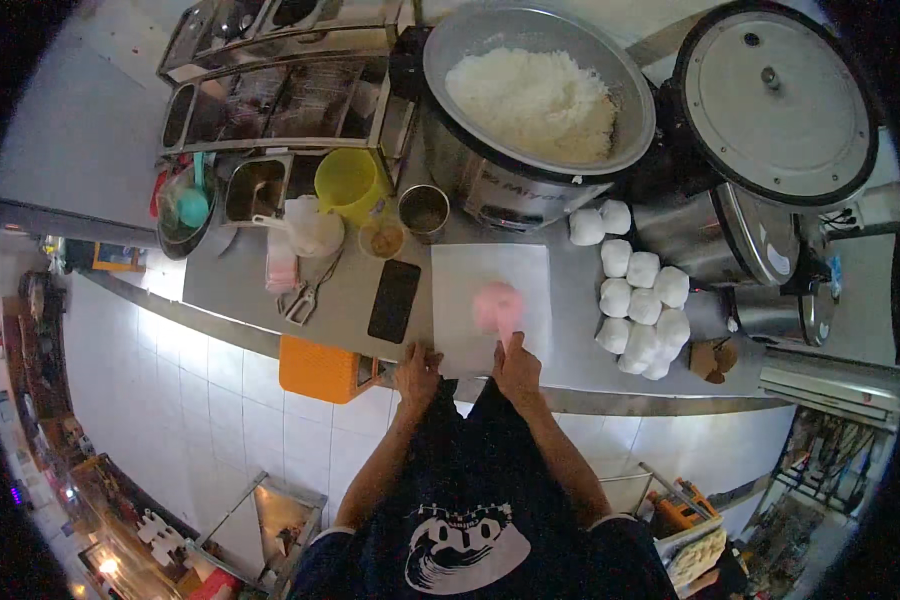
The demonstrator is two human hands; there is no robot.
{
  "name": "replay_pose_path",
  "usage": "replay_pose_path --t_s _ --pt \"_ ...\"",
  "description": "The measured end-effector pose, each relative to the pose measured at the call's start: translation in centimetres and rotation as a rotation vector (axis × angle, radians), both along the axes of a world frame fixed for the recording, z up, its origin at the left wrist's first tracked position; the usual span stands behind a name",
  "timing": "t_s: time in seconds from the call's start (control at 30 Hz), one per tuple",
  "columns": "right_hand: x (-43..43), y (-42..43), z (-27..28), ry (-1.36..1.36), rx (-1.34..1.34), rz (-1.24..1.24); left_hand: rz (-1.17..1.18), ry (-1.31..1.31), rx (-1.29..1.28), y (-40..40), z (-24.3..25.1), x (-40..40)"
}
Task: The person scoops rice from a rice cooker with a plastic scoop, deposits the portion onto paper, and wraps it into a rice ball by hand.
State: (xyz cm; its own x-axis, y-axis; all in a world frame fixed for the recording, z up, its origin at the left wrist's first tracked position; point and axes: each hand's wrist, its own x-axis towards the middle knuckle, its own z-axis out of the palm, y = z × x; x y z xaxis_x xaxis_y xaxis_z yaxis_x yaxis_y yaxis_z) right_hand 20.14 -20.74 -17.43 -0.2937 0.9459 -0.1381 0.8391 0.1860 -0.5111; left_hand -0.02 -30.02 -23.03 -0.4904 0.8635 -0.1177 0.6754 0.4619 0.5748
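My right hand (pixel 517 367) holds the handle of a pink rice scoop (pixel 497 306), whose round head is blurred. The scoop is over a white sheet of paper (pixel 457 277) on the metal counter. At the sheet's lower left corner is my left hand (pixel 418 373), its fingers bent; whether they pinch the paper is unclear. A black smartphone (pixel 394 301) lies just left of the sheet. Beyond the paper stands an uncovered rice cooker (pixel 510 191) heaped with white rice (pixel 536 94). Several rounded white bundles (pixel 643 306) are grouped to the right.
Metal tongs (pixel 300 306), a yellow container (pixel 349 184), a metal cup (pixel 424 210) and a small clear tub (pixel 382 238) stand to the left. A second large cooker (pixel 776 105) rises at the right. An orange plastic stool (pixel 319 369) sits below the counter edge.
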Motion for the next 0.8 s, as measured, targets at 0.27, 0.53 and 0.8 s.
replay_pose_path --t_s 0.27,0.53,0.8 --pt "-1.6 10.7 20.1 0.292 0.446 -0.191 -0.236 -0.146 0.240 -0.2 0.7 -2.0" --pt "-2.3 25.8 27.3 0.276 0.583 0.016 -0.315 -0.118 0.234 2.9 1.8 -1.8" --pt "3.2 4.6 6.5 0.084 0.021 0.218 -0.284 -0.191 0.115 4.0 1.0 -2.2"
